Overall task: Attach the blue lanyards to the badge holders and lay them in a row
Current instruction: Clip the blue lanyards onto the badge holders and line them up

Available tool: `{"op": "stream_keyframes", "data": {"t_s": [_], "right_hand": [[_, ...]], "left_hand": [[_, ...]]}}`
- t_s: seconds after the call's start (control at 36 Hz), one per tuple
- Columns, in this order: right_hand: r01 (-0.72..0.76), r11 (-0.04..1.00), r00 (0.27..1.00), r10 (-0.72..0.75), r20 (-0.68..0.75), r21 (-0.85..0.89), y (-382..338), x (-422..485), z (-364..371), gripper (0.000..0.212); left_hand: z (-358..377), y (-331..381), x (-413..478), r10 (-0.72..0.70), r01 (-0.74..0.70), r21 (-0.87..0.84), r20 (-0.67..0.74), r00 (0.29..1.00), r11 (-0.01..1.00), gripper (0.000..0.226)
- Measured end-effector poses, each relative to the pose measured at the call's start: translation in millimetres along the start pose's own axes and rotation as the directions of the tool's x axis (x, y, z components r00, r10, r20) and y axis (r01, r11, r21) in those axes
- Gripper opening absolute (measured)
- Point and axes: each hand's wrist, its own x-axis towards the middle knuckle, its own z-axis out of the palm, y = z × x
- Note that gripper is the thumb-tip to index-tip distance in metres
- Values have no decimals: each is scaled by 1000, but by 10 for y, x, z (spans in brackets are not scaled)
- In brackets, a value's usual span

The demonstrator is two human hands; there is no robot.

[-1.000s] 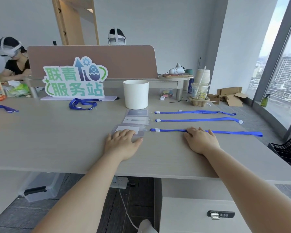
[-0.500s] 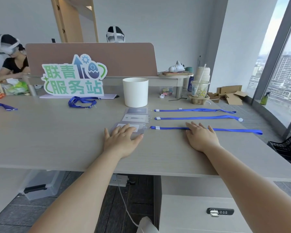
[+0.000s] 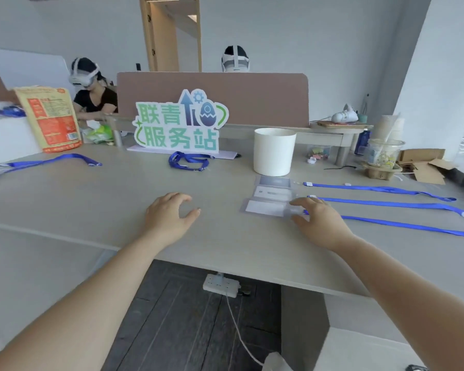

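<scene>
Left hand (image 3: 169, 218) loose, part-curled, holding nothing, over bare counter (image 3: 91, 210), apart to left of nearest badge holder (image 3: 263, 207). Right hand (image 3: 319, 220) at that holder's lanyard end, thumb and forefinger either side; pinch or touch unclear. Three blue lanyards (image 3: 386, 203) trailing right

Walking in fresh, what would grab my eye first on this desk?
The green-and-white sign at the desk's far middle stands out first. Then three blue lanyards lie in a row on the right, each ending at a clear badge holder; the right hand touches the nearest holder.
</scene>
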Motion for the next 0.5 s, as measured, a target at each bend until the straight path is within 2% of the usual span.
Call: {"op": "stream_keyframes", "data": {"t_s": [0.14,0.25,0.36,0.44,0.5], "right_hand": [[160,986,981,-164,100,41,-899,497,532,41],[190,972,961,-213,176,137,-1553,947,1013,45],[216,961,940,-253,230,173,-2163,1298,1490,46],[305,945,908,-325,264,115,-2596,1459,1779,47],[350,929,884,-369,288,118,-2862,1567,1946,50]], "left_hand": [[-315,-719,173,-57,56,97,11,998,994,43],[-432,-1383,284,-102,97,153,26,994,983,47],[-562,-1950,344,-191,193,48,-33,981,980,51],[-736,-2333,389,-141,146,187,-41,989,971,66],[-870,-2633,432,-170,178,261,-50,984,949,62]]}}
